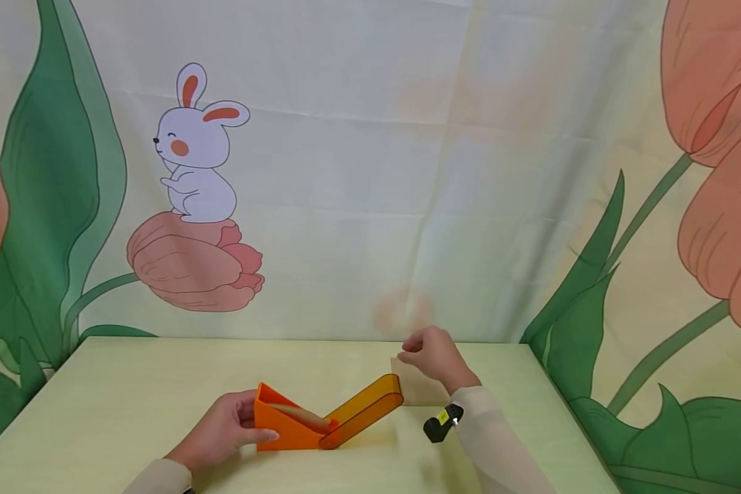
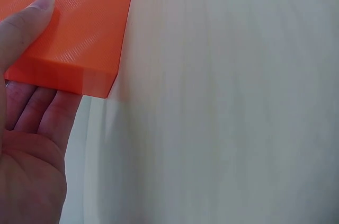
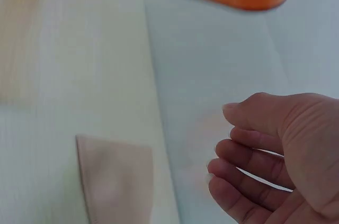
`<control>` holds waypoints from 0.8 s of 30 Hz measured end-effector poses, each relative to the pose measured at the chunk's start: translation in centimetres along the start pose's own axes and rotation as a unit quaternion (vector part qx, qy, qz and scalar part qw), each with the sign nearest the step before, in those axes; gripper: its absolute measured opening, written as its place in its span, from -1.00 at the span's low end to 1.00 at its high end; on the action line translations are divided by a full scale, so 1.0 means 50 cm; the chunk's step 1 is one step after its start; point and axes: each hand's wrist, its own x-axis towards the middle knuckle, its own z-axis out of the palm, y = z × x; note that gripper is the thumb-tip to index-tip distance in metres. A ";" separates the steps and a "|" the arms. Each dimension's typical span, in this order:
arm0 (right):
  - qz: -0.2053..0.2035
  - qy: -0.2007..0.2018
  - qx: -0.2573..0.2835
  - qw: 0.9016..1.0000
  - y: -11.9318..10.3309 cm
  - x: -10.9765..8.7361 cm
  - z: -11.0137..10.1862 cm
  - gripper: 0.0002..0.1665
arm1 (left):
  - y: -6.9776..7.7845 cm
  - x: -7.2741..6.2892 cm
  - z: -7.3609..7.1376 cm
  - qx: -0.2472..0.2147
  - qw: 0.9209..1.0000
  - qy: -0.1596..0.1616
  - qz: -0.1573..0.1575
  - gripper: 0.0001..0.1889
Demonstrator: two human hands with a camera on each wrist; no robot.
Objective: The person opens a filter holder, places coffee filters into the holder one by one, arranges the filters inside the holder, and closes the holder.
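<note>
Open orange case in the left grip. The left grip (image 1: 219, 429) is pinching the orange case (image 1: 287, 432) by its broad end, thumb lying on the near broad face and fingers reaching behind; the case is sitting at or just over the surface (image 1: 160, 384), contact being unclear. The right grip (image 1: 433, 360) is hovering above a flat tan piece (image 1: 416, 387), holding nothing, its fingers loosely curved with gaps showing between them.

Hazards are arising chiefly at the case. The amber lid (image 1: 364, 412) is standing swung out to the right, well past the support of the left grip, so its weight could be tipping the case if that pinch were loosening. A black wrist device (image 1: 442, 422) is hanging near the lid's free end; a low sweep of the right arm could be knocking the lid. The tan piece is lying thin and flat, likely offering little edge to fingertips, which could be sliding it rather than lifting it.

Containers: the case is gaping at the top and holding a tan, strip-like item (image 1: 302, 415), which is slanting down toward the hinge; its full shape is remaining hidden by the near wall.
</note>
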 end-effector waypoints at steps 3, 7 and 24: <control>0.021 -0.005 -0.019 1.000 0.023 0.006 0.009 -0.76 | -0.003 0.000 -0.001 -0.003 1.000 -0.002 0.002 -0.34; 0.038 -0.009 -0.039 0.998 0.055 0.012 0.023 -0.72 | -0.007 -0.001 -0.004 -0.007 1.000 -0.004 0.007 -0.36; 0.136 -0.027 -0.043 0.989 0.118 0.035 0.066 -0.63 | -0.011 -0.001 -0.006 -0.016 1.000 -0.008 0.020 -0.37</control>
